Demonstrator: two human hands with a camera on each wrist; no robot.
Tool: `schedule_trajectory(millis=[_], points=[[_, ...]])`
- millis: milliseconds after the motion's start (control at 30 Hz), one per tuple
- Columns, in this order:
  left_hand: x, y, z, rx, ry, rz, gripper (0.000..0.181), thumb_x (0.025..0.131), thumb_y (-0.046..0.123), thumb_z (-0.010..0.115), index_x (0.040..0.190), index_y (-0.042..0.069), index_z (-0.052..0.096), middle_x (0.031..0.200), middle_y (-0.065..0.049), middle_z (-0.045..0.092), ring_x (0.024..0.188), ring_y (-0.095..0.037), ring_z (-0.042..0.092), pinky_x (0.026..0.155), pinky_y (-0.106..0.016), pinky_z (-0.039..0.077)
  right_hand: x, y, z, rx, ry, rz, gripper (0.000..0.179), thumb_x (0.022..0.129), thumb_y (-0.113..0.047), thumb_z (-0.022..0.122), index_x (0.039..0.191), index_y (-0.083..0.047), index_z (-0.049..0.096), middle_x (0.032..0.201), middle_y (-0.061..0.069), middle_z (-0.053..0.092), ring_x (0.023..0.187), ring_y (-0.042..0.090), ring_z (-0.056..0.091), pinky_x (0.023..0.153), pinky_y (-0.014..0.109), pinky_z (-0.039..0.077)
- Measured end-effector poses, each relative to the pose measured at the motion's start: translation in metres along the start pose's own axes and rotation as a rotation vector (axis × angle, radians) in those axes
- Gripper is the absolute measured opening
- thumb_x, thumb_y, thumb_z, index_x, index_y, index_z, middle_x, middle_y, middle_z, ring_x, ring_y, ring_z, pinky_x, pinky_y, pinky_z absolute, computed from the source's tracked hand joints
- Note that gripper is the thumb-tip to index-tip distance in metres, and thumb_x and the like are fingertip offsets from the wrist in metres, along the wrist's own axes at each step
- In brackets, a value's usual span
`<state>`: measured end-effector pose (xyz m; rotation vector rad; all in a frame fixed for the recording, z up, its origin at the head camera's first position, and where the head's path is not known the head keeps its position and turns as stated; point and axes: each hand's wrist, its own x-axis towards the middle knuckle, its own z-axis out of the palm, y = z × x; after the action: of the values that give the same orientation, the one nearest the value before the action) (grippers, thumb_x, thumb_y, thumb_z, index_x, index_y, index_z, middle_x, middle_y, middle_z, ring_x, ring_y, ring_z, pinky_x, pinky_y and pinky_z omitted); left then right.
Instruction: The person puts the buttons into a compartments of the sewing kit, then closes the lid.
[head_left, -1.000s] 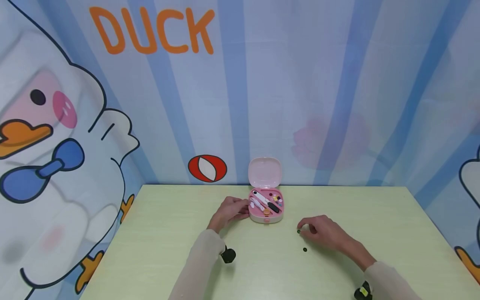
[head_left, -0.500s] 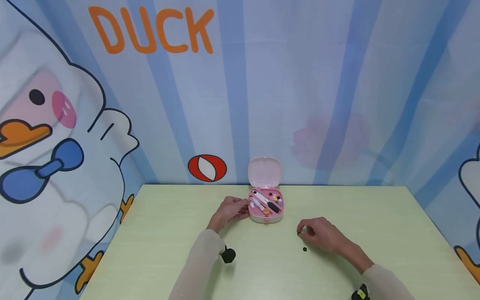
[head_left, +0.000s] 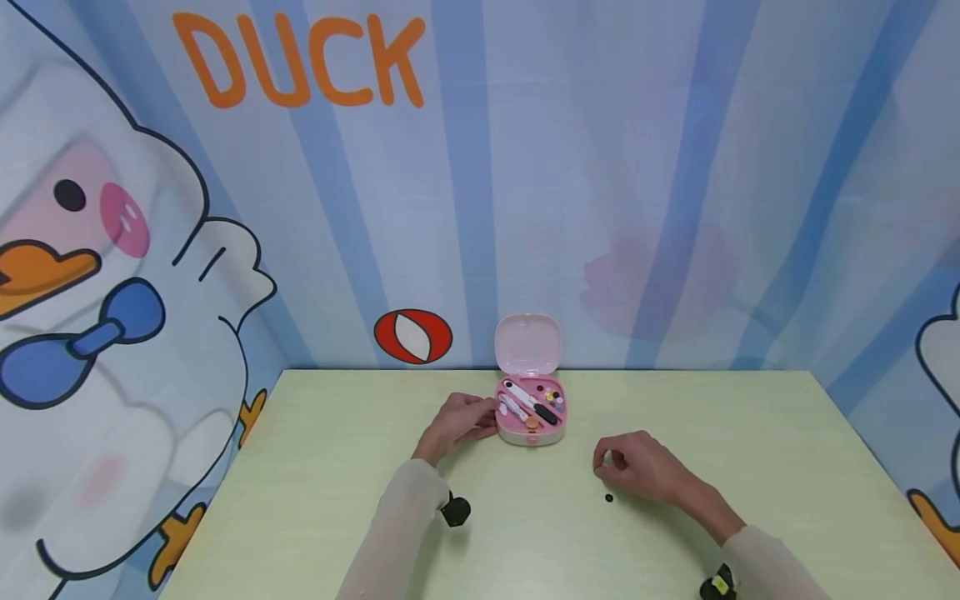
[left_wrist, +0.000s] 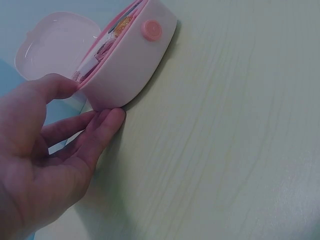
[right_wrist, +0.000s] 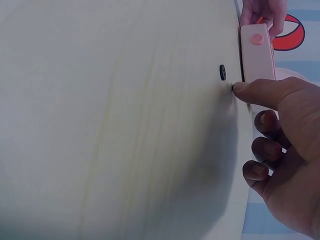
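Note:
A small pink-and-white sewing box stands at the back of the table with its lid raised. My left hand holds its left side, thumb at the rim and fingertips low on the wall, as the left wrist view shows. Right of the box, my right hand pinches a small dark button between thumb and forefinger, close over the table. The fingers mostly hide this button. A second dark button lies on the table just in front of that hand.
Inside the box are a white tool with a black end, an orange round piece and several small coloured pieces. A printed duck curtain hangs right behind the table's back edge.
My right hand has shifted slightly toward me, and the button in its fingertips is now harder to see. The left hand and the box stay in place.

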<state>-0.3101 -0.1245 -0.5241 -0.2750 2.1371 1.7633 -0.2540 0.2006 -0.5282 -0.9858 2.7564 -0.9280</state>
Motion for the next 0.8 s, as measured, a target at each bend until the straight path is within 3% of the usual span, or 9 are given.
schedule_trajectory(millis=[533,800], points=[[-0.002,0.002,0.001,-0.003,0.001,-0.003,0.041,0.103,0.027,0.067,0.13,-0.003,0.062,0.108,-0.012,0.072,0.096,-0.022,0.071,0.087,-0.03,0.061,0.015,-0.002,-0.011,0.009,-0.022,0.031,0.008,0.094,-0.011,0.076,0.093,-0.019,0.074,0.067,-0.012,0.052,0.06,0.003,0.044,0.053,0.021,0.035],[-0.001,0.002,0.0,-0.022,-0.009,-0.005,0.039,0.103,0.027,0.067,0.129,-0.003,0.064,0.108,-0.012,0.072,0.096,-0.022,0.07,0.087,-0.03,0.061,0.026,-0.005,-0.019,0.017,-0.001,0.003,0.005,0.094,-0.012,0.077,0.093,-0.016,0.074,0.065,-0.011,0.051,0.058,0.004,0.043,0.052,0.022,0.036]])
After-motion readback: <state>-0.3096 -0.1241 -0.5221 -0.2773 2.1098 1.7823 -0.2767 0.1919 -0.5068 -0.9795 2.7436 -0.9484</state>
